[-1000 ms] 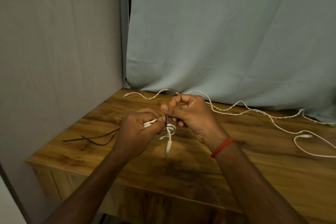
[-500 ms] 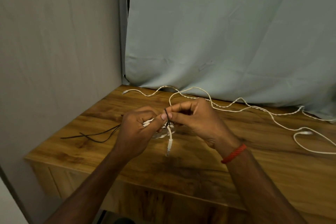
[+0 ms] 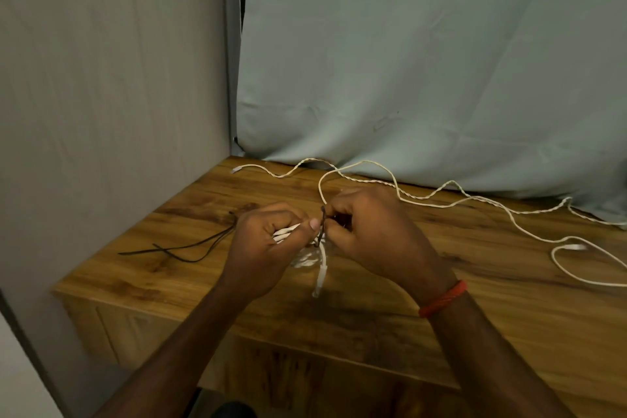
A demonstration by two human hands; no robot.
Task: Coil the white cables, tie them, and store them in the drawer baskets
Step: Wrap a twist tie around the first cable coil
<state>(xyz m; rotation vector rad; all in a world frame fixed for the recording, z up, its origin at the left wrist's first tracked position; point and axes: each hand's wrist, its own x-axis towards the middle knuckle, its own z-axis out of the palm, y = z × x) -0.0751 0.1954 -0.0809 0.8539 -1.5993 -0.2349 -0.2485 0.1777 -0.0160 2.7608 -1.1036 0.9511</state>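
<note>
Two hands [image 3: 261, 244] [image 3: 376, 234] grip coil [image 3: 284, 233] over table [image 3: 509, 302].

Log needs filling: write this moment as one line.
step: tying | left hand: grips coiled white cable | right hand: pinches dark tie

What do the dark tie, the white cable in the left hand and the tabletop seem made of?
Tie: thin, dark, matte, standing in a stiff twist, so probably wire-cored; not certain. Cable in the left hand: smooth and white, apparently a plastic jacket. Tabletop: brown wood grain with a soft sheen; solid wood or laminate, cannot tell.
</note>
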